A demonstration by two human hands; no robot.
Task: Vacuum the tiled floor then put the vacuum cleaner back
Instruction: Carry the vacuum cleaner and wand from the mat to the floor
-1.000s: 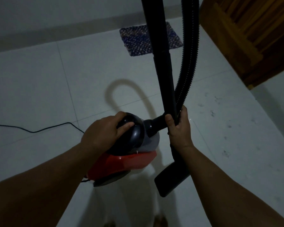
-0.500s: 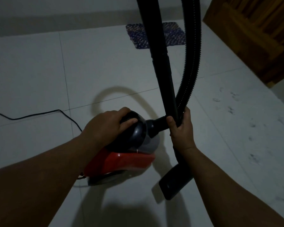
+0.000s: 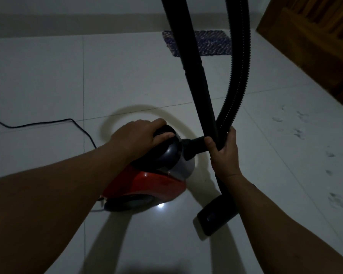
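The vacuum cleaner (image 3: pixel 147 180), a small canister with a glossy red lower shell, a grey midsection and a dark rounded top, sits on the pale tiled floor (image 3: pixel 48 76) directly beneath the person's left hand (image 3: pixel 141 135). That hand curls over the dark top, fingers wrapped around what looks like a carrying handle, though the dim light blurs the exact shape. The canister's long axis runs from the left forearm toward the right hand (image 3: pixel 224 153), its hose port facing that hand.

The right hand grips two parts together: the rigid black wand (image 3: pixel 196 76) and the ribbed flexible hose (image 3: pixel 238 76), thumb on the near side and fingers closed around both. Above this hand both rise steeply and are cut off by the top of the view, so where they join is unseen. Below the hand the wand continues down to a flat black floor nozzle (image 3: pixel 216 216) resting near the right forearm, part of its neck hidden behind the wrist.

A thin black power cord (image 3: pixel 48 122) trails across the tiles beyond the left hand. A patterned mat (image 3: pixel 212 44) lies farther off, partly hidden behind the wand. Dark smudges (image 3: pixel 299 133) mark the tiles to the outside of the right hand, below a wooden door (image 3: pixel 315 36).
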